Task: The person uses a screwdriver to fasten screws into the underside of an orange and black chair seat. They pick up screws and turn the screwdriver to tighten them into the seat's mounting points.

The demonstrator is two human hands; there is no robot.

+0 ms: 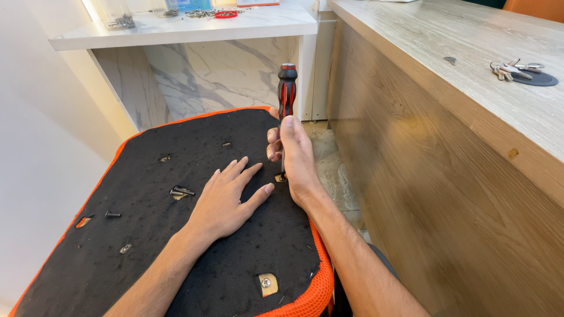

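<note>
Marble shelf and wooden desk (pixel 470 70) framed a black, orange-edged seat pad (pixel 147 235). Left hand (pixel 226 199) lay open, flat on it, bracing. Right hand (pixel 296 155) gripped the upright screwdriver (pixel 286 94), tip at a hole; keeping it vertical seemed wise.

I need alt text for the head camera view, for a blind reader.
The right hand holds a red-and-black screwdriver upright on a black, orange-edged seat underside. The left hand lies flat beside loose bolts.
</note>
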